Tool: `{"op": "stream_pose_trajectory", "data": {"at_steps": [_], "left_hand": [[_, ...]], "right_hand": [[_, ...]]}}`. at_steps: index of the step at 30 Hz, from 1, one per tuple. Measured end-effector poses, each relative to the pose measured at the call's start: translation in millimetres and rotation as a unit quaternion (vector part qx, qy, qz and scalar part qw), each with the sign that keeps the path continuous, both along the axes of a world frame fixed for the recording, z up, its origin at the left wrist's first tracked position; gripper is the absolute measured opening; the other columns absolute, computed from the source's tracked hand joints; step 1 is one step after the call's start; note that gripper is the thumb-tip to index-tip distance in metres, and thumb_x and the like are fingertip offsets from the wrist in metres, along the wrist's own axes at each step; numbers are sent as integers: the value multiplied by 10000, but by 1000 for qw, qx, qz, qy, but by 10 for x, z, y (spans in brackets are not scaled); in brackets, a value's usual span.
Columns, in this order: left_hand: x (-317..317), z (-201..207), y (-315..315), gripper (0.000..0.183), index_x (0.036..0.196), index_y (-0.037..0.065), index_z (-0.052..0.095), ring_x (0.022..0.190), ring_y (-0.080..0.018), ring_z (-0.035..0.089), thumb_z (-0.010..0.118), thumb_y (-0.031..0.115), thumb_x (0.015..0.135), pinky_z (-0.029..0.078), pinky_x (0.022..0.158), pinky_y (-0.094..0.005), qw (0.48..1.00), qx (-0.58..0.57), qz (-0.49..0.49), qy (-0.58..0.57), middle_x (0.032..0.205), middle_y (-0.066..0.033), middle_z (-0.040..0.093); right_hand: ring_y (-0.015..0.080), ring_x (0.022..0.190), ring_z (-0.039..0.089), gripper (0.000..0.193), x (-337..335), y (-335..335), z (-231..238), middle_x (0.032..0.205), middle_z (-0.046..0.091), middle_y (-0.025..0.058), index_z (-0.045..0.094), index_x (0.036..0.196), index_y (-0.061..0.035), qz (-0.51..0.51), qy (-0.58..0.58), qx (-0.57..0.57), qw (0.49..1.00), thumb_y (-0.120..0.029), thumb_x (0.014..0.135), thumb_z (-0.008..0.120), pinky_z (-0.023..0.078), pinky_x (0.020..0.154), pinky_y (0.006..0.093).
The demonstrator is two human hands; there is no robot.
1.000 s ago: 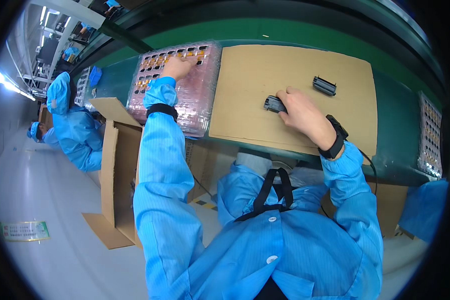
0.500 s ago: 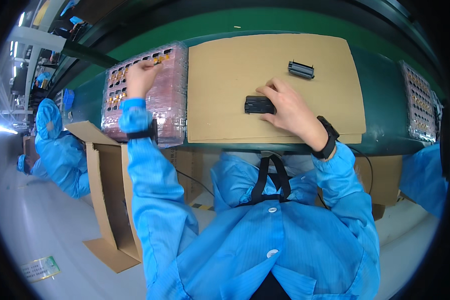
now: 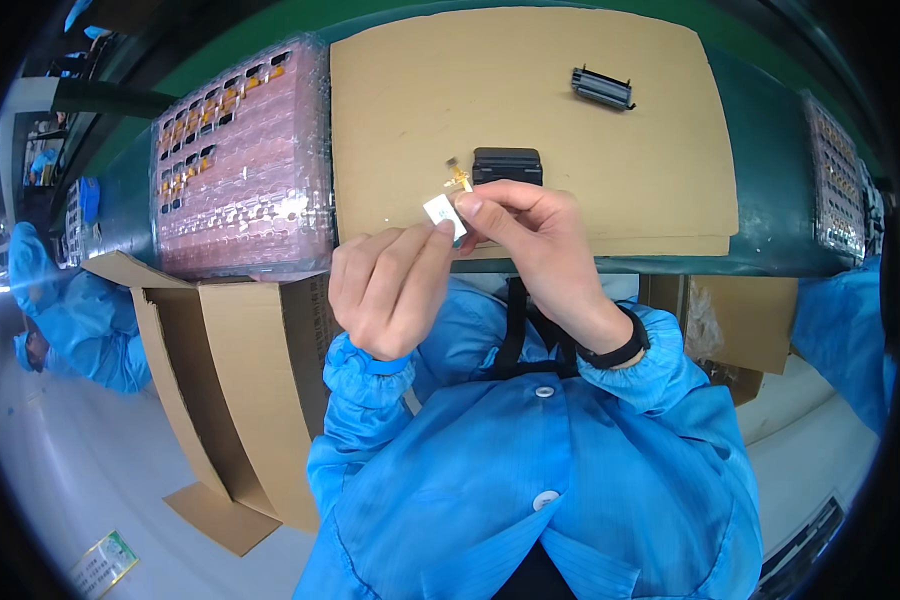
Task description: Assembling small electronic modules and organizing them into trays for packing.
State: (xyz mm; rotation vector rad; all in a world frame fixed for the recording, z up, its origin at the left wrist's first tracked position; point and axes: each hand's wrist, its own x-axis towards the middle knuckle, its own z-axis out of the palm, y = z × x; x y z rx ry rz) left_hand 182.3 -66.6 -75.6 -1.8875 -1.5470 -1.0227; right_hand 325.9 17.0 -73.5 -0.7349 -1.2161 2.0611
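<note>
Between my two hands is a small flex-cable module with a white square face [image 3: 442, 214] and an orange ribbon tail. My left hand [image 3: 395, 285] pinches its white square from the near left side. Thumb and fingers of my right hand [image 3: 535, 230] close on its right edge, by the ribbon. Just beyond the fingers, a black ribbed plastic housing [image 3: 507, 165] lies on the cardboard sheet [image 3: 400, 110]. A second black housing [image 3: 603, 88] rests farther off to the right, apart from both hands.
Left of the cardboard, a stack of pink plastic trays [image 3: 280, 160] holds rows of similar modules. Another filled tray [image 3: 836, 185] stands at the far right of the green bench [image 3: 765, 200]. An open carton [image 3: 255, 390] is below at left. People in blue coats sit on either side.
My left hand has come from the pink trays to the middle, bringing a module. My right hand has let go of the black housing and now grips the module too. The view has shifted.
</note>
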Motion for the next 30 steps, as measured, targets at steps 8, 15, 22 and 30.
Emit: {"op": "stream_pose_trajectory", "data": {"at_steps": [8,15,22,30], "left_hand": [[-162,-11,-71,215,1007,-1,704,810,-213,632,714,-12,792,496,738,-302,925,-118,-20,-361,907,-110,683],[-208,-163,-78,156,1029,-30,708,811,-123,585,660,64,914,464,760,-260,773,-197,-71,-599,918,-101,696],[-56,-212,-66,164,1032,-34,720,807,-125,602,690,35,885,474,756,-260,774,-221,-60,-591,907,-104,704],[243,-216,33,146,1008,-24,725,809,-129,622,700,18,870,487,757,-256,806,-242,-62,-537,906,-106,710]], "right_hand": [[87,762,636,178,-171,38,-81,899,707,73,686,1048,43,-13,-24,32,999,-97,959,622,529,667,223],[86,788,644,190,-218,18,-130,882,693,47,678,1050,40,30,-32,7,999,-121,963,630,530,658,223],[78,727,626,155,-86,-6,-211,853,677,40,658,997,23,25,-31,23,999,-121,978,601,521,634,221],[68,700,609,154,233,13,-298,832,663,27,642,978,7,-3,-23,22,999,-131,992,574,517,622,225]]}}
